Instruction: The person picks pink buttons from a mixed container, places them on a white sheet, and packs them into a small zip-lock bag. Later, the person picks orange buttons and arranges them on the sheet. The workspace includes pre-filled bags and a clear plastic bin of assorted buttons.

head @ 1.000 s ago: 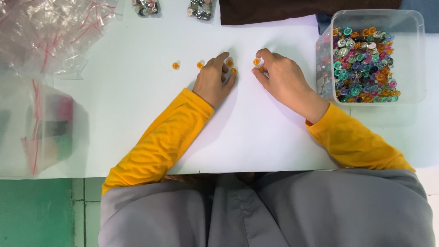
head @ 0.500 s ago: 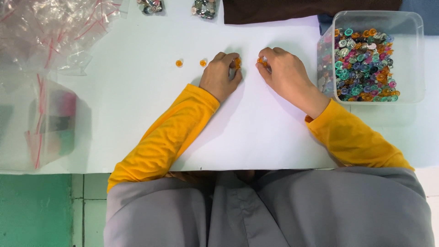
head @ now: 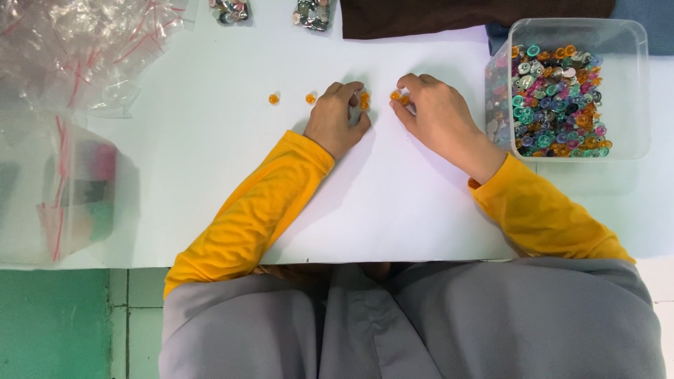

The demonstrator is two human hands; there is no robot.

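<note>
On the white table [head: 393, 203], near its middle, the person's two hands rest close together, both in yellow sleeves. The left hand [head: 338, 119] lies palm down with its fingers curled in, and its fingertips press on a small orange bead [head: 364, 99] at the thumb side. The right hand [head: 439, 116] is also curled, its thumb and forefinger pinched around two more orange beads [head: 399, 97] that sit just beside the left hand's bead. Two loose orange beads [head: 274, 99] lie on the table to the left of the left hand, a little apart from each other. To the right of the right hand stands a clear plastic box [head: 632, 84] filled with small round pieces in many colours, mostly orange, green and pink. At the far left lie crumpled clear plastic bags [head: 77, 49] with red strips. Two small filled bags [head: 314, 12] lie at the table's far edge, next to a dark brown cloth [head: 456, 15].
</note>
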